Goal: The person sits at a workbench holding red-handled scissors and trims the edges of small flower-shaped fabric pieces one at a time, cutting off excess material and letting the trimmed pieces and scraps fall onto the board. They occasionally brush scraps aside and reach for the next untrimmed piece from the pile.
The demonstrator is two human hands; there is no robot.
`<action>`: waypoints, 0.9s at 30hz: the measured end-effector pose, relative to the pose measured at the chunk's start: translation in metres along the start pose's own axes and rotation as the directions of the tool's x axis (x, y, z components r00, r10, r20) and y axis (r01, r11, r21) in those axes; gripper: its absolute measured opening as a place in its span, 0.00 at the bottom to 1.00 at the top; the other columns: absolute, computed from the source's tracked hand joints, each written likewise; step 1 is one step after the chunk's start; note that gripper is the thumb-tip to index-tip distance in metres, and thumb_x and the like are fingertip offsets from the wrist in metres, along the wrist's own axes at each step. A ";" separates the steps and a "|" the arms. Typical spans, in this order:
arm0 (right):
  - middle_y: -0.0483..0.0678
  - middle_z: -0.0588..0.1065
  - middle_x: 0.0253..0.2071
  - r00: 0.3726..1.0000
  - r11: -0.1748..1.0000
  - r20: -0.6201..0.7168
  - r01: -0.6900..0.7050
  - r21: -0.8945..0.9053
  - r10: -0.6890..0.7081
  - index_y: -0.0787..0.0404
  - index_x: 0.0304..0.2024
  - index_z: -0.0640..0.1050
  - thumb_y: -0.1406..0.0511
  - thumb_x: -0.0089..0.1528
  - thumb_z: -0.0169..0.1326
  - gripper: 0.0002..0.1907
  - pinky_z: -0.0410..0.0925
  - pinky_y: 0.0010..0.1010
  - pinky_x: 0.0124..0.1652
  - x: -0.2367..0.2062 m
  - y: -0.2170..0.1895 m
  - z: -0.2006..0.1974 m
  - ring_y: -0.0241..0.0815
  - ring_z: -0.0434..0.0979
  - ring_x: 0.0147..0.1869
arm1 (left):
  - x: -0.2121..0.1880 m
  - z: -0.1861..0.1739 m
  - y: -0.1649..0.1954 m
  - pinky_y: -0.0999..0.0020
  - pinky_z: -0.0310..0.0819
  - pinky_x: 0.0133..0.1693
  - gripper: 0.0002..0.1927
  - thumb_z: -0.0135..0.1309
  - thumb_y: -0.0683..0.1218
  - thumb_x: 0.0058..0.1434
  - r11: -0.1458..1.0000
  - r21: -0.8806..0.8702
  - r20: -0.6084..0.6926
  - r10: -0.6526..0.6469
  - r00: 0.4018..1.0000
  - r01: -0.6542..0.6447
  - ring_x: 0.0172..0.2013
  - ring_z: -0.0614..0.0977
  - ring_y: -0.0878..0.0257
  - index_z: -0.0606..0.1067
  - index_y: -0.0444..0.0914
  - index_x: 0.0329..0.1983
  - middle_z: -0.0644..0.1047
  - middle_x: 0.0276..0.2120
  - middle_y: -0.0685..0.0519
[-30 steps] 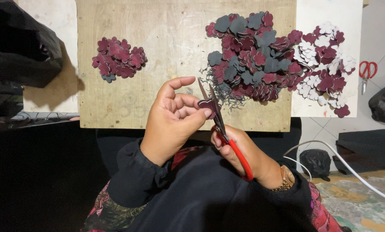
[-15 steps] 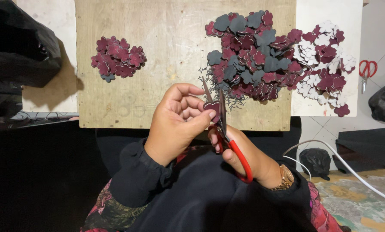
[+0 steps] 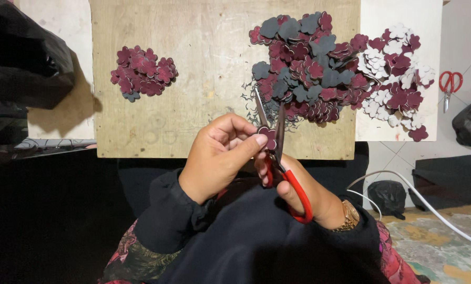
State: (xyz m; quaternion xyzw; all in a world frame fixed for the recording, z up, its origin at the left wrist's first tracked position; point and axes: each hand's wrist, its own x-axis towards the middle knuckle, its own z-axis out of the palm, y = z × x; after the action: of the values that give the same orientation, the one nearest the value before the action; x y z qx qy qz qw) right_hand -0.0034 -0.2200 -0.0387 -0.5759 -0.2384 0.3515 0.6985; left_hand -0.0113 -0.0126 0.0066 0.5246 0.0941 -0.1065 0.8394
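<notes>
My left hand (image 3: 219,158) pinches a small dark red flower-shaped cutout (image 3: 269,138) between thumb and fingers. My right hand (image 3: 306,189) grips red-handled scissors (image 3: 277,152), whose blades are spread apart around the cutout and point away from me. Both hands hover over the near edge of a wooden board (image 3: 209,79). A small pile of dark red cutouts (image 3: 143,76) lies on the board's left side. A big heap of dark red, grey and white cutouts (image 3: 335,68) covers its right side.
A second pair of red scissors (image 3: 448,87) lies on the white surface at far right. A black bag (image 3: 20,58) sits at left and a white cable (image 3: 430,205) runs across the floor at right, beside small black bags (image 3: 388,197).
The scissor blades have opened wider around the cutout. My left hand has turned the piece a little, and both hands stay in the same spot.
</notes>
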 end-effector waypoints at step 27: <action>0.44 0.66 0.38 0.999 0.999 -0.048 -0.011 -0.050 0.009 0.64 0.47 0.68 0.31 0.63 0.43 0.43 0.67 0.26 0.41 0.004 0.005 0.000 0.34 0.66 0.40 | 0.002 0.005 -0.004 0.68 0.80 0.30 0.04 0.57 0.37 0.67 0.999 0.030 0.008 -0.042 0.999 0.042 0.26 0.83 0.64 0.74 0.31 0.37 0.81 0.30 0.47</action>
State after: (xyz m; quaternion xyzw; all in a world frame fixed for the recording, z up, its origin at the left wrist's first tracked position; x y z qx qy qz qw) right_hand -0.0021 -0.2165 -0.0440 -0.6027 -0.2272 0.3350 0.6877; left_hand -0.0109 -0.0191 0.0046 0.5346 0.1001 -0.1277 0.8294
